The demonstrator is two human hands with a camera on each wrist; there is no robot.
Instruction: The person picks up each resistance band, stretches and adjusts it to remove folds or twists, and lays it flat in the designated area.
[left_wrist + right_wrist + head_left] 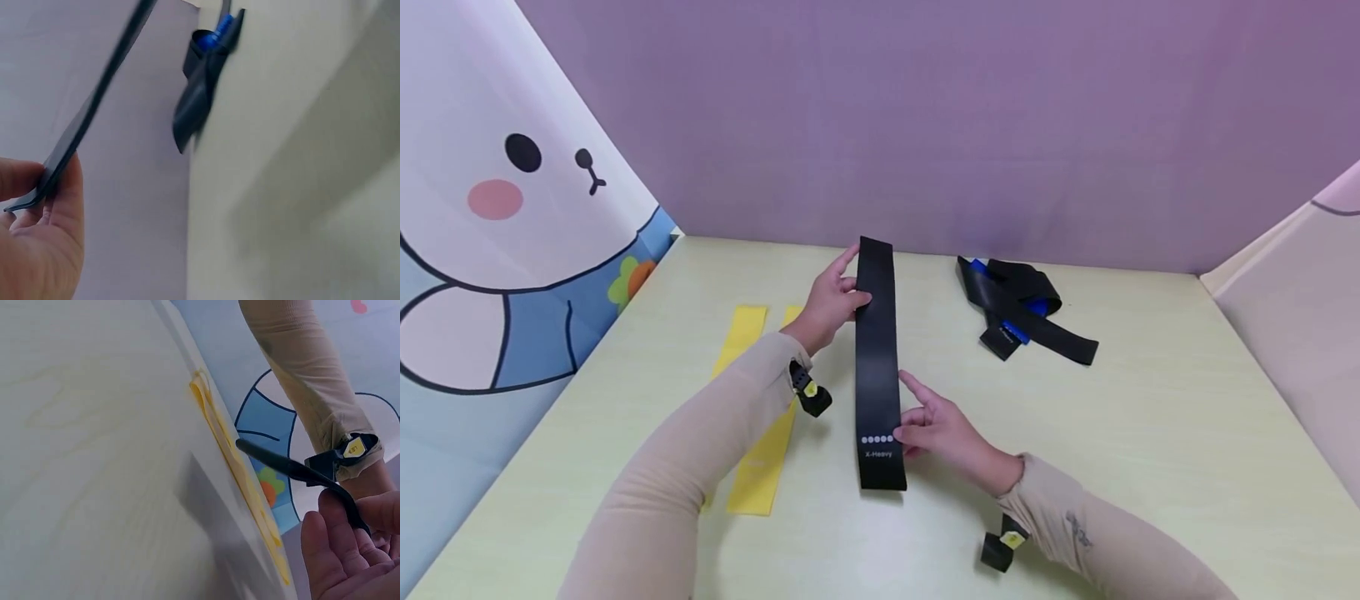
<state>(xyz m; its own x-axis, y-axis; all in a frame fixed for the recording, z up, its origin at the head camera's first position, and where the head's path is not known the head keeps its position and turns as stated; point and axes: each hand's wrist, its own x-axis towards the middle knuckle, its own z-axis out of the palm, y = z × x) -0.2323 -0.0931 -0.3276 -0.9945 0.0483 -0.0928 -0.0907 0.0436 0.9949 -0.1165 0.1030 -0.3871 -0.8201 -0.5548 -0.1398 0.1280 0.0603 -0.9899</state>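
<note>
A flat black resistance band, printed "X-Heavy" near its close end, is held lengthwise above the table in the head view. My left hand pinches its far part, thumb on top and fingers beneath. Near the printed end my right hand pinches the right edge, with the index finger stretched along it. The left wrist view shows the band edge-on between thumb and fingers of the left hand. In the right wrist view the band runs out from the right hand.
Yellow bands lie on the table left of the black band, partly hidden by the left arm. A crumpled pile of black and blue bands lies at the back right. A purple backdrop stands behind the table.
</note>
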